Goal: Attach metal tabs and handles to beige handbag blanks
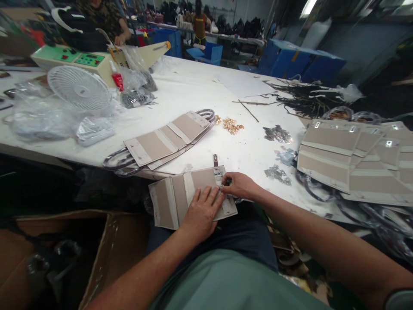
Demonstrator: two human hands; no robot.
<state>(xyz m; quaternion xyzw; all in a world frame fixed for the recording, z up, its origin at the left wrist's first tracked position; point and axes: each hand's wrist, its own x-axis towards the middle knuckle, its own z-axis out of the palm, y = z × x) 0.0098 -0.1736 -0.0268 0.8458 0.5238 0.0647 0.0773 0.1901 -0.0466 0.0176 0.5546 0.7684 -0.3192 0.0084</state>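
A beige bag panel (164, 200) with pale cross strips rests over my lap against the table edge. My left hand (200, 212) lies on it, fingers stretched out and flat near its right part. At the panel's right end, my right hand (240, 186) pinches close to the surface, beside a small silvery metal bit (221, 188); what the fingertips hold is mostly hidden. A short dark strap with a metal fitting (215, 160) sticks up from the panel's far edge. Gold-coloured fittings (231, 125) and thin metal plates (276, 174) lie in loose piles on the table.
More beige panels with wrapped handles are stacked at left (158, 144) and right (329, 144) on the white table (190, 86). A white fan (79, 88), plastic bags and a green-topped machine (87, 59) stand at left. Below is an open cardboard box (121, 245). People work behind.
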